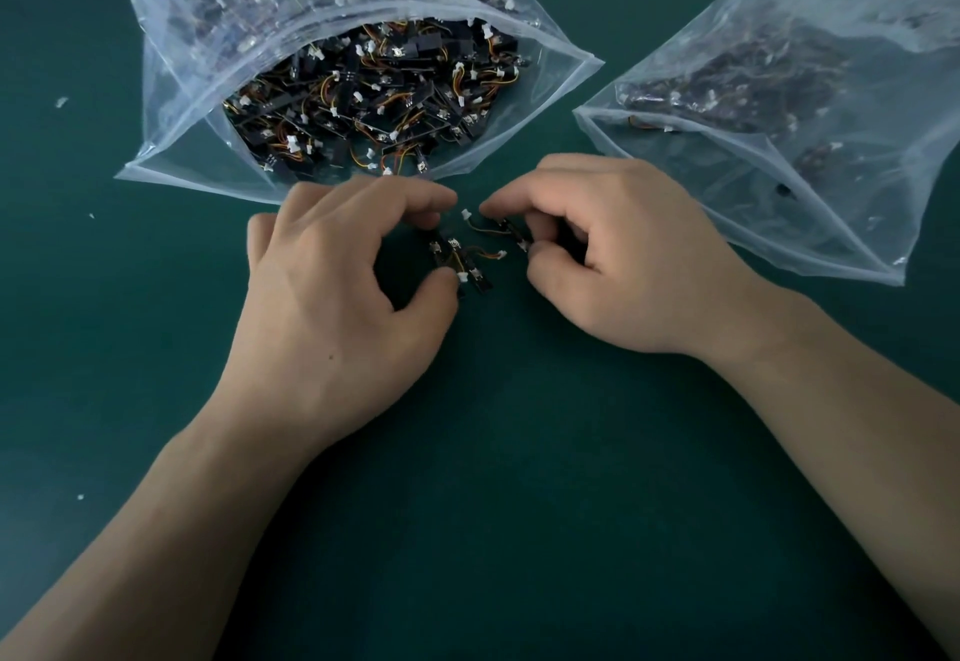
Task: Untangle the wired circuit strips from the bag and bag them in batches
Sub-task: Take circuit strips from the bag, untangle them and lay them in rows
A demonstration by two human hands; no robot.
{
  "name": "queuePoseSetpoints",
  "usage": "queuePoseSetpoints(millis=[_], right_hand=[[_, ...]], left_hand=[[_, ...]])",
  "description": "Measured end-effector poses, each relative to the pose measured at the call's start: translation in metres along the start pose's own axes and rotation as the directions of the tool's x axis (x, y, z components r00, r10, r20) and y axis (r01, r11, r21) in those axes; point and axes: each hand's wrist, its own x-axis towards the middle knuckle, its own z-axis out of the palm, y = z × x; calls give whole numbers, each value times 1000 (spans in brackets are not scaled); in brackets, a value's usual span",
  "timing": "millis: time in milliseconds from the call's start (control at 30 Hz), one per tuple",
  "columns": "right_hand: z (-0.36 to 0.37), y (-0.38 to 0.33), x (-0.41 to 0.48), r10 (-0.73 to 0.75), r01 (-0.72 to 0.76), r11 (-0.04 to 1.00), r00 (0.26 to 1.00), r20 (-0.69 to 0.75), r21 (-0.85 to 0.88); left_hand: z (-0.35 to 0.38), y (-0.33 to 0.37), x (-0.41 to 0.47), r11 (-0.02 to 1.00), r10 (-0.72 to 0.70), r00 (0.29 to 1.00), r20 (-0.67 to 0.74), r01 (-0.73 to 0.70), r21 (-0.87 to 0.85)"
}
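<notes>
1. Teal-green tabletop (493, 504) fills the view, and two bare forearms come in from the bottom edge, meeting near the middle.
2. Over on the left hand (332, 307), the fingers arch over a small tangle of black circuit strips with orange-yellow wires and white plugs (457, 260). The thumb tip presses on its near end, so that hand is gripping the tangle.
3. Now the right hand (623, 265): forefinger and thumb pinch a single black wired strip (511, 231), with the other fingers curled under the palm.
4. That single strip's wire curves away to a white plug in the gap between the two hands, just beside the tangle.
5. Just beyond the hands lies a large clear plastic bag (208, 10), its mouth gaping toward the person. It is heaped with a jumbled mass of the same black strips (379, 93), and a few sit right at the lip near the left fingers.
6. Off to the right, apart from the first, is a second clear plastic bag (831, 88). Dark strips show through its film, too blurred to pick out singly.
7. A few small white specks (61, 101) dot the tabletop at far left.
</notes>
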Motion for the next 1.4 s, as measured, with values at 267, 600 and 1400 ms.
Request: queuePoseSetpoints(millis=[267, 600, 1400], right_hand=[[-2, -3, 0, 11, -10, 999, 999, 35, -35], [-4, -1, 1, 20, -18, 999, 997, 76, -31], [-7, 3, 0, -35, 37, 999, 995, 97, -21]], left_hand=[[1, 2, -3, 997, 42, 999, 31, -44, 65], [0, 3, -3, 996, 43, 999, 26, -45, 71], [5, 4, -5, 995, 33, 999, 32, -35, 88]])
